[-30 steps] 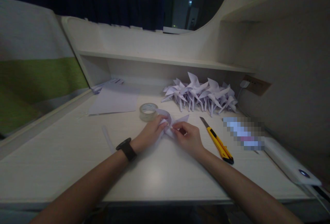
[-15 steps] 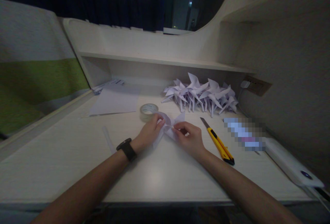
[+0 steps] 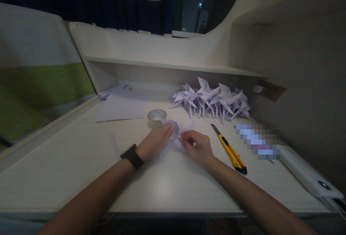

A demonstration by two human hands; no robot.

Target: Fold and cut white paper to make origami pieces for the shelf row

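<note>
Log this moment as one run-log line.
left hand: gripping curled white paper | right hand: pinching same paper | tape roll: beyond left hand | yellow knife: right of right hand | paper pinwheels: at back

Can read no word, brand or number. Can make out faint printing inside the tape roll (image 3: 157,113), towards the back edge of the desk (image 3: 162,191), too small to decipher, and an oval mark (image 3: 324,185) on the white case (image 3: 302,172), near the front right corner, too unclear to identify.
</note>
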